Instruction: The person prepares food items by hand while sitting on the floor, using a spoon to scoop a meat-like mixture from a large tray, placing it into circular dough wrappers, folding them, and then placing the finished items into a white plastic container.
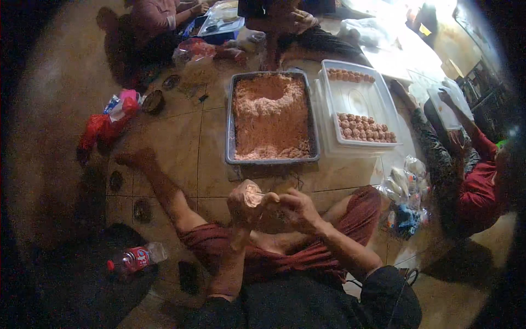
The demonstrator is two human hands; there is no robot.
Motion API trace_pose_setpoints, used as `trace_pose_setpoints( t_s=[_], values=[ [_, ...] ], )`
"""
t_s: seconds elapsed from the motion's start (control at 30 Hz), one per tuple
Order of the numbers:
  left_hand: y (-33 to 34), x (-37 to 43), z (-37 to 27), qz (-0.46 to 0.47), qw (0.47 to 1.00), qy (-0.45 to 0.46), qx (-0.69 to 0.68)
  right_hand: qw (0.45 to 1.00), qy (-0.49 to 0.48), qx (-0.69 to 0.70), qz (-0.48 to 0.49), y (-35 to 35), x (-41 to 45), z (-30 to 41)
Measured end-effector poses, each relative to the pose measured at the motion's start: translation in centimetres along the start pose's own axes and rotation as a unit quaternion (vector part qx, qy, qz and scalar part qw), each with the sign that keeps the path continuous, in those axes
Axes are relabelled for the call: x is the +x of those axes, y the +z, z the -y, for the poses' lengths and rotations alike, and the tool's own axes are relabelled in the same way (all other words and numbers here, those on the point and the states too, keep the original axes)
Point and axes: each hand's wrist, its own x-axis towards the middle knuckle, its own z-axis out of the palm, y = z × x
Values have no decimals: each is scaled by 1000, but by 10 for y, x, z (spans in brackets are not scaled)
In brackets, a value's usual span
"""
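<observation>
In my left hand [242,205] lies a pale lump of filling [252,195], with a thin utensil reaching into it from the right. My right hand [298,207] grips that utensil near its round end, close beside my left hand. Both hands are above my crossed legs. Beyond them, a grey rectangular tub [271,161] on the floor holds reddish-brown powder with paler crumbly patches. To its right, a clear plastic tray [355,98] carries rows of small brown balls [363,128] at its near end and another row at its far end.
A plastic bottle with a red cap [137,259] lies at the lower left. Red and pink bags [115,117] and a round dark dish [153,102] are farther up. Clear bags [404,185] sit by my right knee. Other people sit at the top and at the right.
</observation>
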Motion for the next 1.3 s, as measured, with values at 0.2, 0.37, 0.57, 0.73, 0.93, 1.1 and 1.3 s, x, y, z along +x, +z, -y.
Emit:
trace_pose_setpoints(
  t_s=[0.2, 0.37, 0.57, 0.73, 0.93, 1.1, 1.3],
  values=[
    [-8, 8, -10, 56, 943, -27, -328, 996, 82, -19, -14, -14, -6, 1],
    [-1, -3, -1, 54, 844, -235, -479, 952, 154, 257, 67, 15, -22, -16],
    [-6, -4, -2, 12, 949, -124, -288, 990, -19, -136, 22, 5, -10, 7],
    [-15, -6, 9, 70, 962, -139, -224, 996, 68, 48, 20, -2, -17, -8],
    [-1, -1, 2, 39, 959, 55, -274, 996, -21, 84, 31, 20, -21, -20],
    [6, -9, 1, -27, 926, -113, -359, 993, -20, -93, -71, 9, -15, 15],
    [-31, 2, -19, 52, 860, -184, -473, 991, 64, 117, 1, 5, -32, -21]
  ],
)
